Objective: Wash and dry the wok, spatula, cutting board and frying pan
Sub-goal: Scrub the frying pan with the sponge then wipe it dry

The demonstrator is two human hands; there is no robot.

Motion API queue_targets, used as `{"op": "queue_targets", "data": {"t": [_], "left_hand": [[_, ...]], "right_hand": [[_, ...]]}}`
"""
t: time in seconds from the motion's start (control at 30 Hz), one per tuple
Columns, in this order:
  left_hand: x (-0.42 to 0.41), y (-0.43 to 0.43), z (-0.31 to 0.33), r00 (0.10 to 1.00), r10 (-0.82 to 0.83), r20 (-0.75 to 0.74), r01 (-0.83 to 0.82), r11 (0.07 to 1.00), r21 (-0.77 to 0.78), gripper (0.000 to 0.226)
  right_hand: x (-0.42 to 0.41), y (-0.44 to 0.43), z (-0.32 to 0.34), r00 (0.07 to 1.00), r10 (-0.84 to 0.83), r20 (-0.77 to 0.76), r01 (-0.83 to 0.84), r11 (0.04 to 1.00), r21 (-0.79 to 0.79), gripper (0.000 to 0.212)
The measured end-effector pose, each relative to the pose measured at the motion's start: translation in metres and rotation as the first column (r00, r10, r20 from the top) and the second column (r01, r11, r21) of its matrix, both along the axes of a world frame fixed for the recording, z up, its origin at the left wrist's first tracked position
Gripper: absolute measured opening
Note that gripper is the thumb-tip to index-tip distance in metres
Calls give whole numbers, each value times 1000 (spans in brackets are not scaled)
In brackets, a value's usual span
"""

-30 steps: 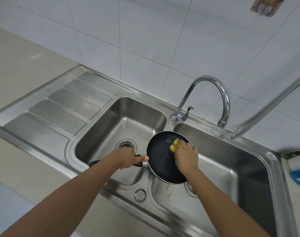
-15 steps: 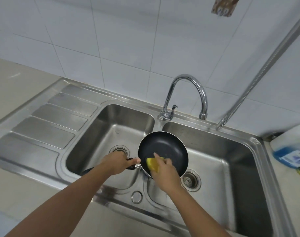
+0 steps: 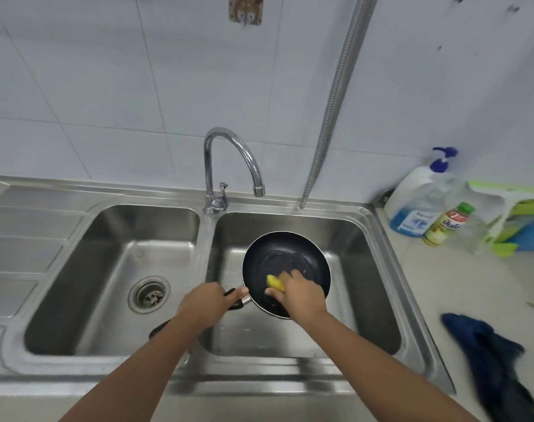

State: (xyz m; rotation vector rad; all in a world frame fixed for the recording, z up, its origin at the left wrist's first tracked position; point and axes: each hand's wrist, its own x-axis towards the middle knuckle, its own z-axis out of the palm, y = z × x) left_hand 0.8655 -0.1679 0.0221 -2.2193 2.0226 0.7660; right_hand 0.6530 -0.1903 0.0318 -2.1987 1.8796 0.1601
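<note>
Right fingers point(image 3: 291, 275) on sponge point(image 3: 275, 283), near frying pan point(image 3: 287, 254) rim, within right basin point(image 3: 366, 300)

One frying pan point(image 3: 290, 254), one sponge point(image 3: 274, 283), two hands point(image 3: 204, 306) point(image 3: 302, 296), two basins point(image 3: 76, 269) point(image 3: 366, 269), one tap point(image 3: 235, 144), one cloth point(image 3: 491, 354).

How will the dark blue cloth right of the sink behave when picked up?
Probably floppy: the dark blue cloth lies crumpled in loose folds on the counter. Likely light for its size and unlikely to roll, since it sprawls low. Gripped at one spot, its long trailing end would probably hang and drag.
</note>
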Motion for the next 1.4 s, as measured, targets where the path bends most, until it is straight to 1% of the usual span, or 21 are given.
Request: {"op": "queue_targets", "data": {"t": [0.1,0.2,0.33,0.47,0.53,0.57,0.67,0.73,0.77,0.8,0.87,0.93,1.0,1.07,1.17,1.23,1.27,1.3,1.33,1.37,1.4], "left_hand": [[-35,-5,6,1000,20,-8,-20,1000,3,81],[-67,-8,7,1000,-1,1,1,1000,-3,86],[-107,-9,15,996,76,-43,-77,997,-13,77],[-134,-14,14,991,121,-62,-122,993,-1,77],[-146,-17,12,988,144,-47,-145,989,-13,77],[-151,-19,11,987,155,-36,-156,988,-14,78],[-164,-25,7,984,178,-25,-178,984,-9,77],[-168,-28,3,982,188,-22,-188,982,-5,78],[-170,-29,1,981,193,-14,-193,981,-6,78],[-171,-29,-1,980,199,-5,-199,980,-8,78],[-172,-31,-3,976,217,13,-217,976,-4,79],[-171,-33,-6,973,230,34,-230,973,-2,80],[-171,-36,-8,969,245,28,-244,970,-6,80],[-171,-39,-8,965,260,17,-260,966,-9,80],[-170,-44,-5,962,271,14,-271,963,-6,81],[-168,-46,-2,959,284,5,-284,959,6,81],[-168,-45,-1,958,285,13,-285,959,7,80],[-166,-44,1,959,281,30,-281,960,-3,79],[-165,-43,3,960,277,46,-277,961,-21,79],[-163,-41,4,960,275,56,-273,961,-43,78],[-160,-39,5,959,276,59,-273,960,-64,77]], "right_hand": [[-37,-5,11,999,-41,-19,39,995,-88,48],[-74,-15,18,998,-66,-3,65,992,-110,44],[-110,-20,22,1000,2,0,-2,993,-120,40],[-149,-27,20,998,60,27,-53,975,-217,44],[-169,-31,20,990,73,117,-39,963,-267,46],[-178,-33,20,979,48,199,10,959,-282,48],[-199,-42,19,882,-29,471,199,928,-316,48],[-215,-56,19,818,-59,572,296,896,-330,47],[-225,-66,18,825,-76,560,312,888,-338,47],[-237,-78,17,861,-95,500,300,889,-347,46],[-259,-100,13,941,-115,319,224,917,-330,46],[-275,-117,4,978,-84,192,137,950,-281,47],[-284,-127,-8,994,-42,98,65,968,-244,48],[-289,-132,-18,999,-29,20,32,977,-212,51],[-288,-134,-24,998,-60,3,60,982,-179,58],[-282,-130,-24,991,-115,62,125,974,-188,62],[-276,-125,-23,983,-141,116,163,965,-206,61],[-268,-119,-21,969,-150,198,196,952,-235,57],[-259,-113,-20,937,-155,314,235,943,-236,54],[-250,-106,-18,875,-158,458,270,944,-189,51],[-240,-100,-15,775,-197,601,308,947,-86,49]]}}
